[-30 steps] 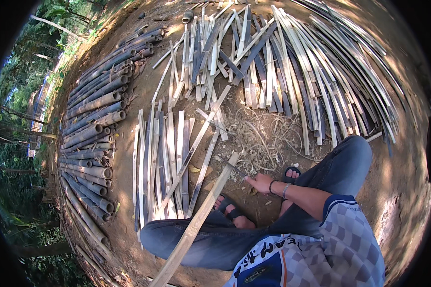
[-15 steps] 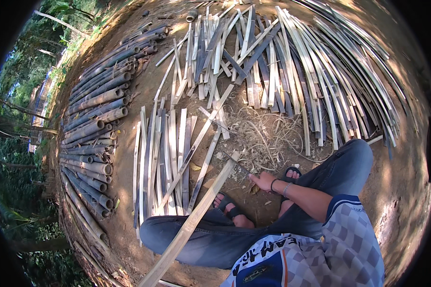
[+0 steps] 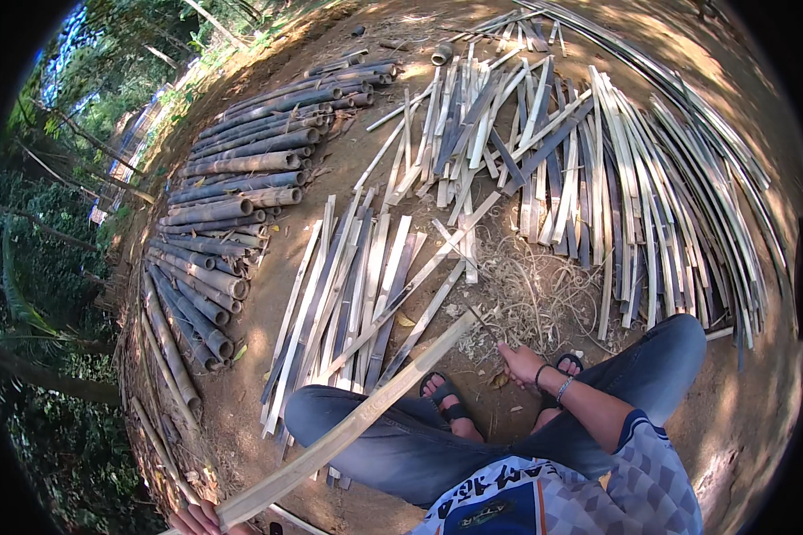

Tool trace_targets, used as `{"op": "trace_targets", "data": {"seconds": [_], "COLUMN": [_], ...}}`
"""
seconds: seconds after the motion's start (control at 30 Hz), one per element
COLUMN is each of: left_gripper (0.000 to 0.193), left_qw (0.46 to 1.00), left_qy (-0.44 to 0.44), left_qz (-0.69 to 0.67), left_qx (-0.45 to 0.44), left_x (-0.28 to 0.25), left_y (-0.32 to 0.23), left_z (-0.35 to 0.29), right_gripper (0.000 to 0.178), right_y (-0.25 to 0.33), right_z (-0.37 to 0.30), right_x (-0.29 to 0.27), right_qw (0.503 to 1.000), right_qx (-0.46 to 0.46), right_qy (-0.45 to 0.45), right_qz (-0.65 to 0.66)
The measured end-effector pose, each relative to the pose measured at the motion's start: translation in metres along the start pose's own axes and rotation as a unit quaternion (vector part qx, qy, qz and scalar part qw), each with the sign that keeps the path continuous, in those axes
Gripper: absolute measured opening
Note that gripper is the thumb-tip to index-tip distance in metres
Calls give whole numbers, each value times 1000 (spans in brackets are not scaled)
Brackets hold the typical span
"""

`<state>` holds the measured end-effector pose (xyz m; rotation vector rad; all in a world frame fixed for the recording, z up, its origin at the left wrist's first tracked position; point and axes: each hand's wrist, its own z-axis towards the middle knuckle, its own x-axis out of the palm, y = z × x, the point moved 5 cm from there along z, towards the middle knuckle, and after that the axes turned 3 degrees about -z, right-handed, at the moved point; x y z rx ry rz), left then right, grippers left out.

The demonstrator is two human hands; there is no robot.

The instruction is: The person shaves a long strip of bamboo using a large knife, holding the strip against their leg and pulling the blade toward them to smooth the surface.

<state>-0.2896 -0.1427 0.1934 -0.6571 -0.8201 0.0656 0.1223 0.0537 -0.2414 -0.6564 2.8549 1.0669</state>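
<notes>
A long pale bamboo strip [image 3: 357, 426] slants across my left thigh, its far end above the ground between my feet. At its near end, by the lower edge, my left hand [image 3: 201, 517] has its fingers wrapped round the strip. My right hand [image 3: 521, 366], a dark band and a bracelet at its wrist, is closed on a knife in front of my right foot. The knife's thin dark blade [image 3: 484, 323] points up and left, close to the strip's far end; whether it touches the strip I cannot tell. The knife's handle is hidden in my fingers.
Curly bamboo shavings [image 3: 540, 290] lie beyond my right hand. Split bamboo strips [image 3: 352, 294] are spread to the left, with a larger pile of strips [image 3: 633, 196] at the far right. Whole bamboo poles [image 3: 241, 187] are stacked further left, before trees.
The view has shifted, so the scene sits further right and lower. My left hand has come into view on the strip's near end. My right hand still holds the knife near the far end.
</notes>
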Motion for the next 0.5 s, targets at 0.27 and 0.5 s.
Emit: {"op": "trace_targets", "data": {"seconds": [0.27,0.5], "left_gripper": [55,72], "left_qw": [984,891], "left_qy": [23,-332], "left_qz": [65,61], "left_qx": [164,303], "left_x": [-32,-201], "left_y": [-120,-6], "left_z": [66,117], "right_gripper": [68,64], "right_y": [69,40], "right_z": [-30,-7], "right_x": [-23,-37], "right_qw": [981,984], "right_qx": [-136,-101], "right_qy": [32,-7], "right_qz": [132,145]}}
